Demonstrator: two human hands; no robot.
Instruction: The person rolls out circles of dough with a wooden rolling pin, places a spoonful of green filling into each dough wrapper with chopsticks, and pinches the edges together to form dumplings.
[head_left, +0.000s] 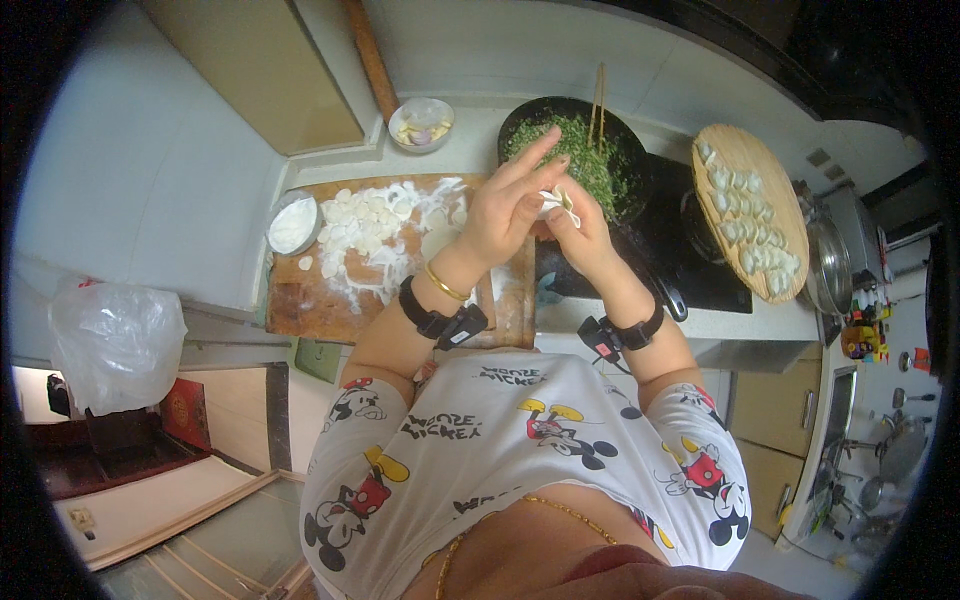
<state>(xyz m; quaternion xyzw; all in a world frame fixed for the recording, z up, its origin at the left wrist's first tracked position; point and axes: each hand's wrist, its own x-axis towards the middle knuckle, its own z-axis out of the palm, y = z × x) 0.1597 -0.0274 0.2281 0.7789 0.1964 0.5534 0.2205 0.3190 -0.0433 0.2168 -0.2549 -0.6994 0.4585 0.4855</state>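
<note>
Between the fingers of both hands is a dumpling wrapper (561, 204), partly folded, with its pale rim showing. My left hand (504, 206) pinches it from the left, its index finger stretched out upward. My right hand (583, 231) grips the wrapper's right side with the thumb on top. Behind the hands sits a black wok (639, 154) of chopped green filling (551, 139), and a pair of chopsticks (598, 105) stands in it. Below and left of my hands, a floured wooden board (300, 304) bears many small dough pieces (364, 217) and a few flattened rounds, partly hidden by my left arm.
Rows of folded dumplings (757, 225) lie on a round woven tray (712, 169) over the black cooktop (664, 199) at the right. A bowl of flour (292, 226) stands by the board's left edge. A white bowl (421, 146) sits behind the board. The wok handle (667, 289) points towards me.
</note>
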